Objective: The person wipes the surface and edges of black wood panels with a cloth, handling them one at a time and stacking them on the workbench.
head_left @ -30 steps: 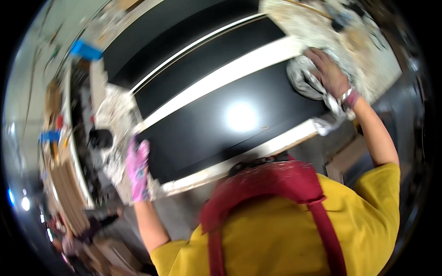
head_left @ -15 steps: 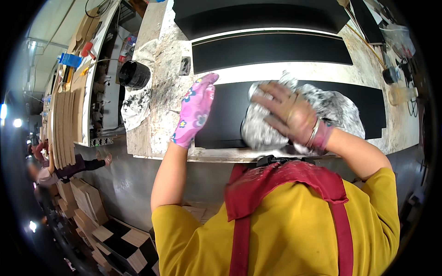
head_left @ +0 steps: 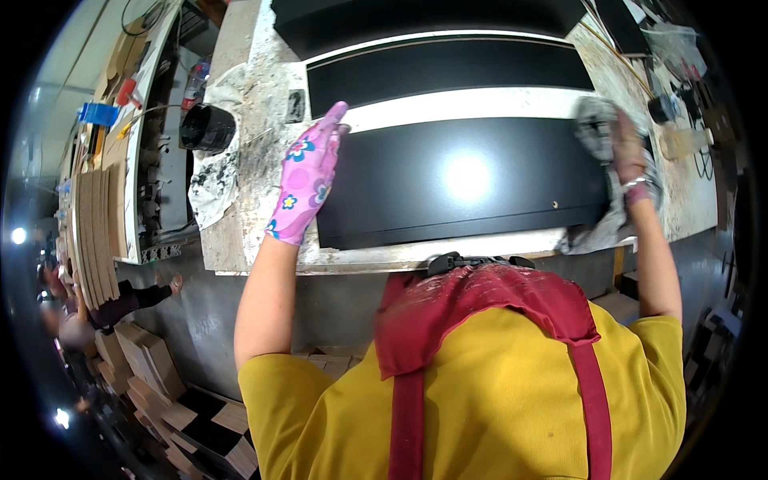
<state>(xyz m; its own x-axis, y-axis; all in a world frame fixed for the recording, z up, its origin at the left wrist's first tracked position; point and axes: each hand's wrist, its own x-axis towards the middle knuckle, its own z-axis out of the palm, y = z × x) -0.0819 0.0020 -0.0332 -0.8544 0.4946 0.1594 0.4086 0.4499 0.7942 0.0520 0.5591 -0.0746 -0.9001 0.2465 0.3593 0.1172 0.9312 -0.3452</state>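
Observation:
A glossy black board (head_left: 400, 176) lies flat across the worktable (head_left: 260, 152) in front of me, with a bright reflection in its middle and a small light spot near its near edge. My left hand (head_left: 308, 180), in a pink flowered glove, rests along the board's left end with its fingers stretched out. At the opposite end, my right hand (head_left: 630, 152) in a stained pinkish glove grips a black-smeared white rag (head_left: 596, 126). The rag covers the board's right end and hangs toward the table's near edge; the fingertips are partly hidden.
Beyond lie a second black panel (head_left: 448, 70) and a larger black piece (head_left: 432, 14). A black tub (head_left: 207, 128) stands left beside a stained cloth (head_left: 214, 188). A small dark block (head_left: 296, 106) sits nearby. At right are a bottle (head_left: 686, 143) and a thin rod (head_left: 614, 53).
My right hand and the rag have swept from the board's middle to its right end, uncovering its surface. My left hand stays at the left end while the whole view has shifted slightly.

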